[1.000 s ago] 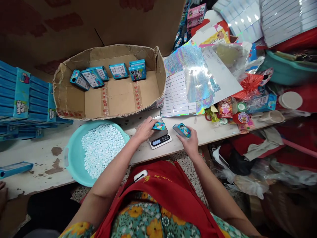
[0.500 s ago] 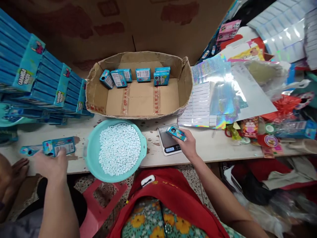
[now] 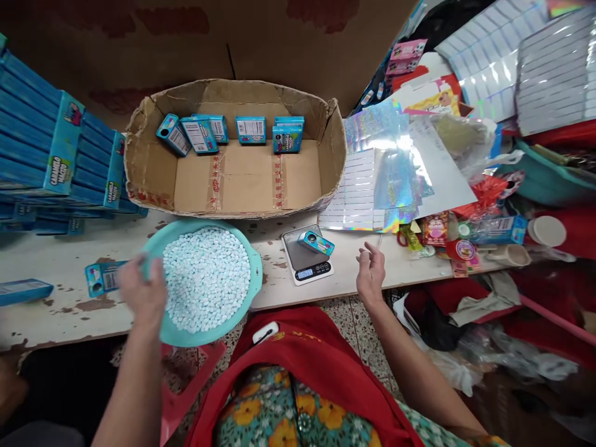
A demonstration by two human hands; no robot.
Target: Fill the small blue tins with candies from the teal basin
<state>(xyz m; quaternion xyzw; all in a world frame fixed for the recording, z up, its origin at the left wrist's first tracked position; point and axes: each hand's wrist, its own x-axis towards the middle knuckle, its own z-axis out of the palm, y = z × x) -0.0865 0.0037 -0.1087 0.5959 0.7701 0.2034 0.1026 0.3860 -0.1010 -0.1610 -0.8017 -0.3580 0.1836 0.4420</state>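
Note:
My right hand (image 3: 371, 273) hovers over the table edge with fingers apart, holding nothing, just right of a small digital scale (image 3: 311, 264). A small blue candy box (image 3: 316, 243) rests on the scale. My left hand (image 3: 142, 292) is blurred by motion at the left rim of a teal basin (image 3: 254, 267) filled with white candies (image 3: 205, 276). A blue box (image 3: 103, 277) lies on the table just left of that hand.
An open cardboard tray (image 3: 335, 155) behind the basin holds several blue boxes (image 3: 250, 130). Stacks of flat blue cartons (image 3: 56, 155) stand at left. Holographic sticker sheets (image 3: 386, 174) and cluttered packets (image 3: 465, 242) lie at right. Another blue box (image 3: 23, 290) lies far left.
My right hand let go of the blue box, leaving it on the scale. My left hand set a blue box down at left and moved right to the basin's rim.

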